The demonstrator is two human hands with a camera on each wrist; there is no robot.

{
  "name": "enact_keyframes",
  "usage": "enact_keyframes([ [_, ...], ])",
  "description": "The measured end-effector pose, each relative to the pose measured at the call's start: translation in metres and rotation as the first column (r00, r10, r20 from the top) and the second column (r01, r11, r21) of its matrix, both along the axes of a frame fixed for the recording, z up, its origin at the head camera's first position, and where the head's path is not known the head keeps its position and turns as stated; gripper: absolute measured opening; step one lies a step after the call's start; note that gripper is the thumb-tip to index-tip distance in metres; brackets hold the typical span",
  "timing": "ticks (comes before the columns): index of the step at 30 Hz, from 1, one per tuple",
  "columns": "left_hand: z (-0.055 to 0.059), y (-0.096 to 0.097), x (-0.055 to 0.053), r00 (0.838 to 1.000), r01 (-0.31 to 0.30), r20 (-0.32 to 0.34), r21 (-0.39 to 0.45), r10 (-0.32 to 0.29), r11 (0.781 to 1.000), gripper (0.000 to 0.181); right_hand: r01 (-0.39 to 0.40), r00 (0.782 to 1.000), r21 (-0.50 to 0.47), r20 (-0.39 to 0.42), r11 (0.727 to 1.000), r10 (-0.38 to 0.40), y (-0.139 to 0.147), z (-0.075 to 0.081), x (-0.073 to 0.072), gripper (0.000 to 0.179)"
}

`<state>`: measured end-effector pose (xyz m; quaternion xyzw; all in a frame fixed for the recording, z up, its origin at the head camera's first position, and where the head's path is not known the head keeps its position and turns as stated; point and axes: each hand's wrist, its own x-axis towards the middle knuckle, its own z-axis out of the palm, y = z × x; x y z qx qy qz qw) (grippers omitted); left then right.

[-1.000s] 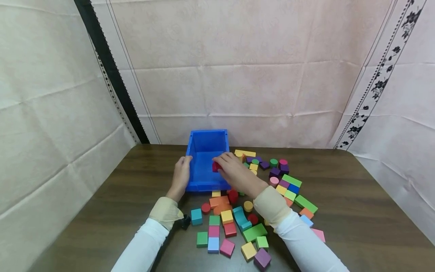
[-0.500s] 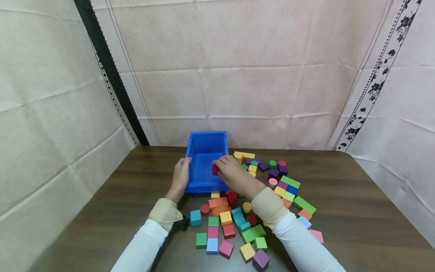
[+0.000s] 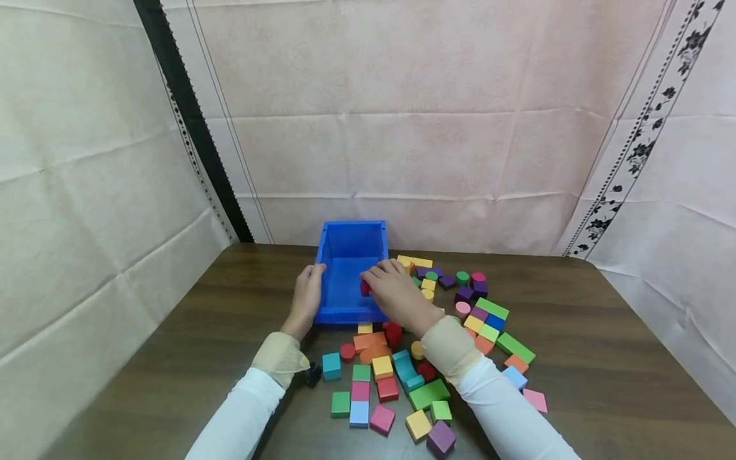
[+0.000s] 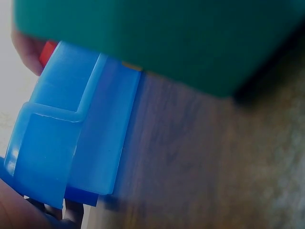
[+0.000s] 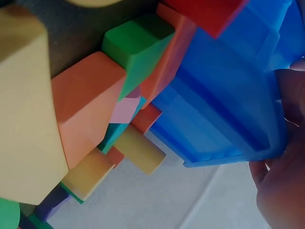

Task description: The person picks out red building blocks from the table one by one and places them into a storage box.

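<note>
A blue plastic bin [image 3: 352,315] stands at the far side of the table. At its left wall my left hand [image 3: 305,297] grips the rim; in the left wrist view part of that hand [image 4: 14,207] shows at the lower corner. My right hand [image 3: 402,294] is over the bin's right side. Its fingers pinch a dark red block [image 3: 365,288] just inside the right wall; the block's full shape is hidden by the hand. In the right wrist view this hand [image 5: 283,186] overlaps the bin's edge.
Loose coloured blocks, such as an orange block [image 3: 370,341], a green block [image 3: 429,393] and a purple cube [image 3: 441,438], spread in front of and right of the bin on the brown table [image 3: 172,358]. A pale cloth [image 3: 431,160] hangs behind. A teal surface [image 4: 143,38] fills the left wrist view's top.
Both hands and the bin keep nearly the same place; the right wrist and forearm have shifted slightly left. The red block stays at the right hand's fingertips.
</note>
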<state>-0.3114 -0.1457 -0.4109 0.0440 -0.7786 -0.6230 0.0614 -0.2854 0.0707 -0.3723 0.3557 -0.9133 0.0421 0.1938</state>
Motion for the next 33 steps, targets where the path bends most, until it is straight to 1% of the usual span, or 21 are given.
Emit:
enact_keyframes([
  [3,-0.001,-0.001,0.001,1.000,-0.004,0.004,-0.005,0.004,1.000,0.055,0.009,0.999,0.030,-0.033,1.000,-0.008,-0.002,-0.004,-0.001,0.033],
  [7,-0.002,-0.001,0.002,1.000,0.001,0.004,-0.009,-0.001,1.000,0.058,0.045,0.998,0.053,-0.044,0.998,-0.043,-0.005,-0.006,-0.003,0.034],
  [13,0.001,0.001,-0.002,1.000,0.017,-0.007,0.002,-0.017,1.000,0.060,0.121,0.990,0.104,-0.077,0.987,-0.114,-0.007,-0.005,-0.007,0.036],
  [16,0.003,0.002,-0.003,1.000,0.015,0.000,-0.003,-0.015,1.000,0.059,0.149,0.986,0.139,-0.099,0.979,-0.136,-0.008,-0.004,-0.008,0.034],
  [21,0.005,0.003,-0.002,1.000,0.008,-0.005,-0.012,-0.008,1.000,0.057,0.171,0.981,0.176,-0.125,0.969,-0.150,-0.009,-0.005,-0.007,0.032],
  [26,0.005,0.002,-0.001,1.000,0.010,-0.004,-0.006,-0.010,1.000,0.058,0.189,0.978,0.209,-0.127,0.960,-0.165,-0.011,-0.005,-0.007,0.032],
  [33,0.002,0.001,0.001,1.000,0.005,0.008,0.000,-0.005,1.000,0.060,0.208,0.977,0.264,-0.103,0.942,-0.187,-0.015,-0.004,-0.004,0.041],
])
